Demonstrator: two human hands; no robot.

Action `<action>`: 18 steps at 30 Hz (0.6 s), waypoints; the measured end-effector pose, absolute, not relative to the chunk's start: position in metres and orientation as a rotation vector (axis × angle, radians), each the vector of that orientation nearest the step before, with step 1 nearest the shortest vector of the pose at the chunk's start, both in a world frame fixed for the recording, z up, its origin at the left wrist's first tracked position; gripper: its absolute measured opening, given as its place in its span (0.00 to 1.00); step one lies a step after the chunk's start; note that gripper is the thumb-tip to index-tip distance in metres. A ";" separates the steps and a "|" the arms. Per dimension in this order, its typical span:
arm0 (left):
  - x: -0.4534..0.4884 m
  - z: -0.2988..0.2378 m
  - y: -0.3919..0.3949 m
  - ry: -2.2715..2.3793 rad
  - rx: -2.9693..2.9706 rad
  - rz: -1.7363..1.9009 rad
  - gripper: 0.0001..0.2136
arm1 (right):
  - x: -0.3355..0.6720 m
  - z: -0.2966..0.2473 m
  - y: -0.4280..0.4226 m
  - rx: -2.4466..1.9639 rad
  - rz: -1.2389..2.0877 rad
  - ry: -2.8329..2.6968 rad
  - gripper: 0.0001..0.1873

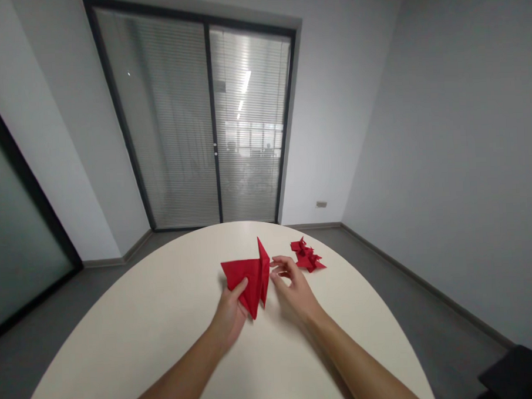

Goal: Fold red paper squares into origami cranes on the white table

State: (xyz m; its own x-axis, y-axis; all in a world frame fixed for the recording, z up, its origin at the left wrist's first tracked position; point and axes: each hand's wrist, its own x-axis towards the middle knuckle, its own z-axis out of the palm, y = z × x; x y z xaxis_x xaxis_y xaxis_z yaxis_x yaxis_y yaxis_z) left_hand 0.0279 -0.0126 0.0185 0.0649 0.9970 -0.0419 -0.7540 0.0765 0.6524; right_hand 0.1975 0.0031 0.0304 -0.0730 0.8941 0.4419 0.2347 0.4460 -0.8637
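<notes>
While left hand (233, 312) pinches folded red paper (253, 273), right hand (296, 286) gapes nearby; looks light, creasable, I'd grip left flap (235, 269).

Folded sheet (254, 276): paper, matt, creased. Small folded pieces (307, 259) look like same matt paper. Table (165, 321): smooth top, faint sheen. Door (178, 121): glass, glossy. Wall (457, 138): smooth, matt.

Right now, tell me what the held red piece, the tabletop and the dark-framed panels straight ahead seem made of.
Held red piece: probably matte paper, as it keeps crisp creases and sharp points.
Tabletop: cream, smooth, low sheen; perhaps laminate, though painted board could look alike.
Dark-framed panels: likely smooth, glossy glass, since lights and a dim scene show in them.
</notes>
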 end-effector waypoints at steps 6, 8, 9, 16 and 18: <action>0.027 0.016 -0.010 0.530 0.508 1.412 0.16 | 0.185 0.031 -0.016 -0.947 0.634 -1.804 0.47; 0.027 0.016 -0.011 0.522 0.517 1.406 0.15 | 0.180 0.030 -0.017 -0.966 0.637 -1.769 0.41; 0.027 0.017 -0.011 0.529 0.519 1.410 0.14 | 0.179 0.029 -0.017 -0.978 0.653 -1.743 0.37; 0.026 0.017 -0.009 0.571 0.497 1.430 0.10 | 0.182 0.028 -0.011 -1.036 0.783 -1.637 0.20; 0.025 0.015 -0.008 0.569 0.511 1.425 0.12 | 0.182 0.028 -0.011 -1.076 0.749 -1.599 0.17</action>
